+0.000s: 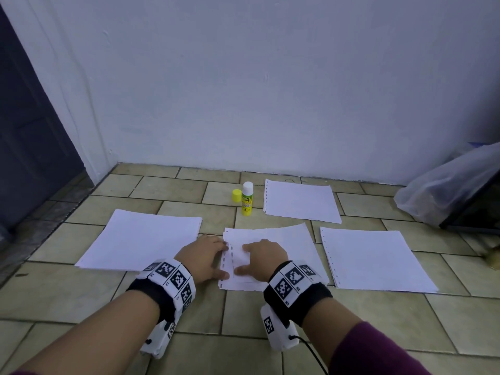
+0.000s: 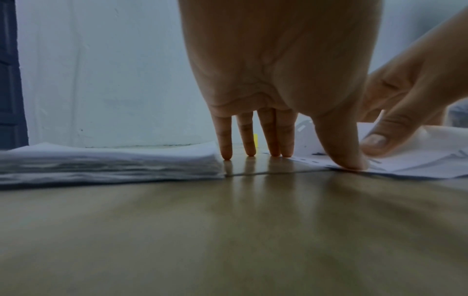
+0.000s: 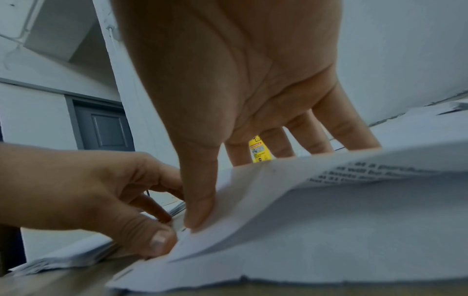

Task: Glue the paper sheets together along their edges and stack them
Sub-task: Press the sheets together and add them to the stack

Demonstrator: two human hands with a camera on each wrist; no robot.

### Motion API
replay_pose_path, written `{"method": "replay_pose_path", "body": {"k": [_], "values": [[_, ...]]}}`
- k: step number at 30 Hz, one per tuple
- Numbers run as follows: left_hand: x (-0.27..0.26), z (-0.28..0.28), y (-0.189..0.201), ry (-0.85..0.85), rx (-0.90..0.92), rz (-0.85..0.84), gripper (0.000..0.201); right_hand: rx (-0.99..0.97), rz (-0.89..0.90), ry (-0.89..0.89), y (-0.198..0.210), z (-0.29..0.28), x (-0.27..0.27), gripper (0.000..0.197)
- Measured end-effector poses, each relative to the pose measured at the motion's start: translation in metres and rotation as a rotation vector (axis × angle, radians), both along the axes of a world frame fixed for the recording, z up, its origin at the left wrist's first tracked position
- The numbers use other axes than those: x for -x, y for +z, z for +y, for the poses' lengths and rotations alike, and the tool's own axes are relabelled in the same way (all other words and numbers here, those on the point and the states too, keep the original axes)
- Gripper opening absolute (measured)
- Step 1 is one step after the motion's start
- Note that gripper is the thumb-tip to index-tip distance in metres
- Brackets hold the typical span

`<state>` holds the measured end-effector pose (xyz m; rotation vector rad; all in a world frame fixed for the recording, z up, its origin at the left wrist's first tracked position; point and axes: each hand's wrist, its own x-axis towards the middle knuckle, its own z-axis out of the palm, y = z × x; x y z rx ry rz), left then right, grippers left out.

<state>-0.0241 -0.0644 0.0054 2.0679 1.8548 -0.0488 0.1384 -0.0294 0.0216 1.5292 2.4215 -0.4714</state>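
Two or more white sheets [image 1: 284, 247] with a perforated left strip lie in the middle of the tiled floor. My left hand [image 1: 216, 259] stands at that strip: its thumb [image 2: 349, 162] presses the paper edge and its straight fingers [image 2: 250, 148] touch the tile. My right hand [image 1: 251, 259] is spread on the top sheet [image 3: 316, 200], which bows up between thumb [image 3: 200, 216] and fingers. An uncapped yellow glue stick [image 1: 247, 198] stands behind the sheets, its cap [image 1: 236, 195] beside it.
A thick paper stack [image 1: 140, 239] lies to the left, close to my left fingers. More white sheets lie at the back right [image 1: 300, 201] and at the right [image 1: 376, 261]. A clear plastic bag [image 1: 446, 190] sits at the far right; a wall is behind.
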Motion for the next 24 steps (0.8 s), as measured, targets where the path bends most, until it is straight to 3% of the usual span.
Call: {"method": "replay_pose_path", "body": {"k": [24], "values": [[0.003,-0.005,0.002,-0.013,0.021,-0.004,0.074,-0.011,-0.040,-0.128,-0.010,-0.002,0.019,0.064]]}}
